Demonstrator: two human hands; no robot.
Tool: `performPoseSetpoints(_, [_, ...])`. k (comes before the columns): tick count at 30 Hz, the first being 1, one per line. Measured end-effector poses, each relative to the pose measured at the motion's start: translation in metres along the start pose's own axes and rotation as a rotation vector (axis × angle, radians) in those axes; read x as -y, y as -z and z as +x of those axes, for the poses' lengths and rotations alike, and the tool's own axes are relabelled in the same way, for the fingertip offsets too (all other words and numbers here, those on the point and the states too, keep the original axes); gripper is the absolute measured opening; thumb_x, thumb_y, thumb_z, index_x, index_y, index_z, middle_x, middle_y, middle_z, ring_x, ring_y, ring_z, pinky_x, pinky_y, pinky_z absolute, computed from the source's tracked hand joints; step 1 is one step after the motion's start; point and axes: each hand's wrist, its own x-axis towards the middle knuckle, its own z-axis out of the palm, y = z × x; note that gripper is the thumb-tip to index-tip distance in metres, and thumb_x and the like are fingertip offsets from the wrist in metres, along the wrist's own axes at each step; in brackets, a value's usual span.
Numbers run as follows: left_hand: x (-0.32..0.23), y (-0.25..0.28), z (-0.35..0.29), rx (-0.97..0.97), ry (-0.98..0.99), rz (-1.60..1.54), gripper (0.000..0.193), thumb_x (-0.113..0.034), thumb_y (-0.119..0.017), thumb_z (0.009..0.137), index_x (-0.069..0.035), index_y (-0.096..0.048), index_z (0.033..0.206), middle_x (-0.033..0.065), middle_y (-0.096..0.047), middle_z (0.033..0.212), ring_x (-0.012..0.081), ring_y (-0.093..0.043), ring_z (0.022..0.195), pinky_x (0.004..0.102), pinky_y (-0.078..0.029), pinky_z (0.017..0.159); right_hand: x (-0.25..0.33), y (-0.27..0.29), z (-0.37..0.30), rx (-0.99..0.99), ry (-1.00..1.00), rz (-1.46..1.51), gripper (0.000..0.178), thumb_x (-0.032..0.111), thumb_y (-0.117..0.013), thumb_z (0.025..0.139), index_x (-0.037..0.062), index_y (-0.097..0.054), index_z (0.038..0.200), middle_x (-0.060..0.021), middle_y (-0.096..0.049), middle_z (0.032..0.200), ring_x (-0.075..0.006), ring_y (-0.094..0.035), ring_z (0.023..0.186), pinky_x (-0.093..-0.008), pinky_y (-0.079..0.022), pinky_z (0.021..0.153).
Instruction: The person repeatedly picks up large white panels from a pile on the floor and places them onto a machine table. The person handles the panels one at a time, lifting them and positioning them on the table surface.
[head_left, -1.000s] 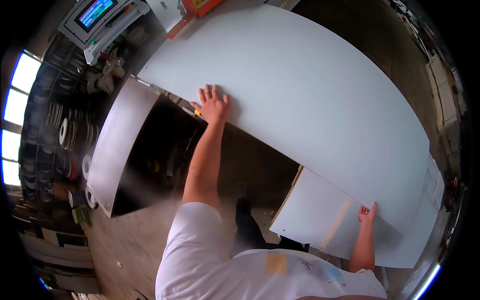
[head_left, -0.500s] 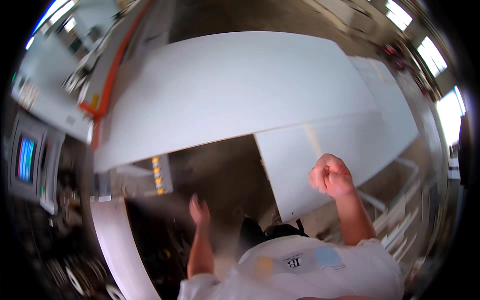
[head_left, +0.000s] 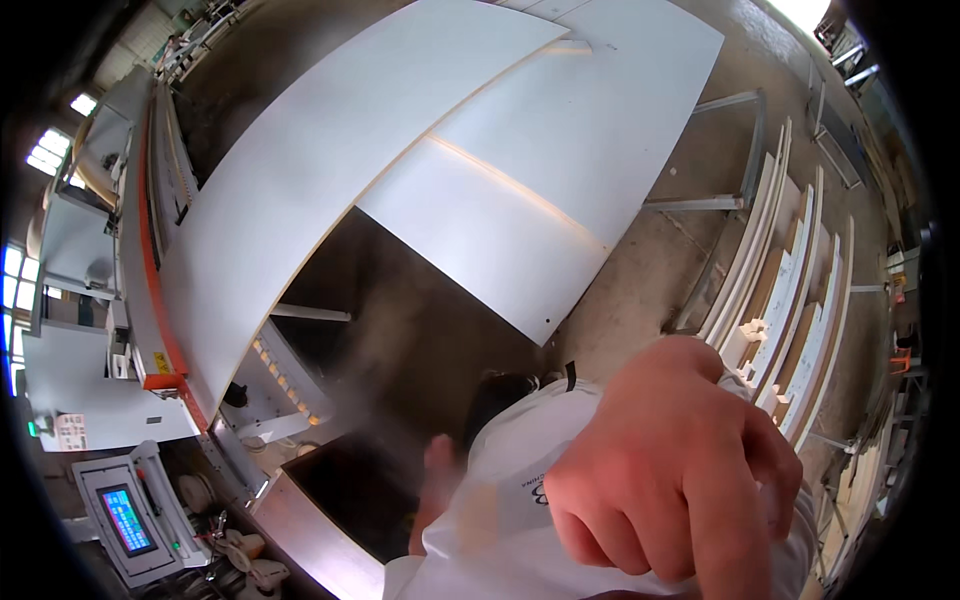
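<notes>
My right hand (head_left: pixel 670 470) is raised close to the camera, its back turned to me. Several of its fingers are curled in, while the index finger reaches down past the lower edge. Nothing shows in it; its palm is hidden. Small and blurred, my left hand (head_left: pixel 438 458) hangs low beside my white shirt (head_left: pixel 470 530), too unclear to read its fingers. Neither hand touches a panel. Ahead lies a large white panel (head_left: pixel 330 150), overlapping other white panels (head_left: pixel 560 130). A pale strip (head_left: pixel 515 190) crosses the panels on the right.
A machine with an orange-red edge (head_left: pixel 160 300) borders the large panel on the left. Its control screen (head_left: pixel 127 520) stands at lower left. Beside me runs a pale ledge (head_left: pixel 310 535). On the right are a metal frame (head_left: pixel 700 204) and upright stacked boards (head_left: pixel 790 290).
My view has turned to the right, bringing the upright boards into sight. My right hand has come up and much closer to the camera. My left hand has dropped nearer my body.
</notes>
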Motion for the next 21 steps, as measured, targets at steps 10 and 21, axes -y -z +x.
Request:
performPoseSetpoints(10, [0.019, 0.219, 0.105, -0.897, -0.075, -0.085, 0.035, -0.028, -0.061, 0.092, -0.003, -0.064, 0.116, 0.0157, -0.065, 0.116, 0.0341, -0.061, 0.108, 0.0408, -0.047, 0.095, -0.023, -0.015, -0.015, 0.184, 0.238, -0.126, 0.046, 0.038, -0.063, 0.094, -0.002, -0.067, 0.115, -0.0033, -0.063, 0.065, -0.0155, -0.047, 0.041, -0.0287, -0.033, 0.041])
performPoseSetpoints(21, [0.108, 0.326, 0.201, -0.358, 0.505, -1.146, 0.079, -0.08, -0.045, 0.086, -0.009, -0.058, 0.118, 0.0014, -0.066, 0.102, 0.015, -0.056, 0.071, 0.032, -0.045, 0.06, -0.092, 0.077, 0.058, 0.101, 0.034, -0.045, 0.045, 0.037, -0.065, 0.091, -0.0009, -0.068, 0.117, -0.0029, -0.069, 0.078, -0.0169, -0.052, 0.047, -0.0298, -0.035, 0.045])
